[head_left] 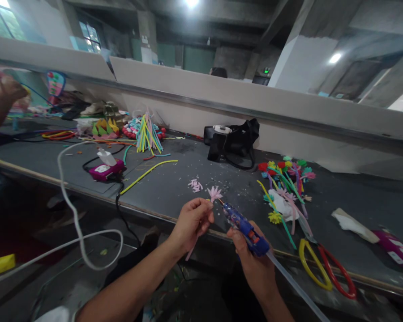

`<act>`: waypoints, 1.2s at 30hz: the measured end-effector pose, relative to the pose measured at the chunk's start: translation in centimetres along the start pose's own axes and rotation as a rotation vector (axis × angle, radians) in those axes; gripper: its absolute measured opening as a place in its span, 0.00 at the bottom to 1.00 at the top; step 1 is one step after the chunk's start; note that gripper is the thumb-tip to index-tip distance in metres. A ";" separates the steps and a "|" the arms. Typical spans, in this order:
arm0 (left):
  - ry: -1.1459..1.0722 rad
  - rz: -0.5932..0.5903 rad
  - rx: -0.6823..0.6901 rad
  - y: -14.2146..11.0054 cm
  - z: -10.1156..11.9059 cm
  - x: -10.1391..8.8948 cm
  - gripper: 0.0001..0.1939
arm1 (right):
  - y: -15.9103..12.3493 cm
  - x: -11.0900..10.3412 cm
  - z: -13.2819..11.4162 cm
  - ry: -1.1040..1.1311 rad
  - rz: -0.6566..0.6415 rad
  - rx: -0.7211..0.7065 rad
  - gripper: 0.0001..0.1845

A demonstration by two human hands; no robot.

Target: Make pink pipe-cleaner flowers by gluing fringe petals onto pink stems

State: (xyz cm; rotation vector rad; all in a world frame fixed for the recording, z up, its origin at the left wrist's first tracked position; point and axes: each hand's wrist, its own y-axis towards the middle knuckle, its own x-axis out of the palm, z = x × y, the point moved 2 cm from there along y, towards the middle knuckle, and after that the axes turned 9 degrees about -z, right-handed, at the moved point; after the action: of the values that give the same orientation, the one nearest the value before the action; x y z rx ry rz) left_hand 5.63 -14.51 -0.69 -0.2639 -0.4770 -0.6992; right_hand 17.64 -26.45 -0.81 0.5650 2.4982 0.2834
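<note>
My left hand [191, 221] is closed on a pink pipe-cleaner stem [190, 251] topped by a small pink flower [215, 193], held just over the near edge of the dark worktable [174, 183]. My right hand [251, 257] grips a blue hot glue gun [245, 228] with a clear glue stick [295, 288] trailing out its back. The gun's nozzle points up-left and sits right at the base of the flower. A few loose pink petals [195, 184] lie on the table just beyond.
Finished pipe-cleaner flowers [285, 181] lie right of my hands, with yellow and red scissors [325, 270] near the edge. A black bag [233, 141] stands behind. A magenta box [105, 170], coloured stems [147, 134] and a white cable [75, 214] lie left. Another person's hand [2, 96] shows far left.
</note>
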 end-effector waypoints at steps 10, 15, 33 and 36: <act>-0.073 -0.002 0.014 0.6 0.0 -1.2 0.10 | 0.1 0.1 -0.4 -0.266 0.115 -0.205 0.13; -0.067 0.043 0.052 0.8 0.5 -2.5 0.11 | 1.2 -0.6 2.3 -0.539 0.178 -0.258 0.18; -0.120 0.157 0.140 -0.1 1.9 -5.5 0.12 | 5.4 -1.2 6.5 -0.665 -0.435 0.149 0.26; -0.127 0.147 0.129 -0.1 1.9 -5.2 0.12 | 5.9 -1.8 6.9 -0.541 -0.398 0.171 0.31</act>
State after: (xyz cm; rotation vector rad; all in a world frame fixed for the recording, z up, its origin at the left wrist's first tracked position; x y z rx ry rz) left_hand 1.44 -11.00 -1.73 -0.2201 -0.6155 -0.5077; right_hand 24.83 -21.49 -3.74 0.1632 2.0491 -0.2138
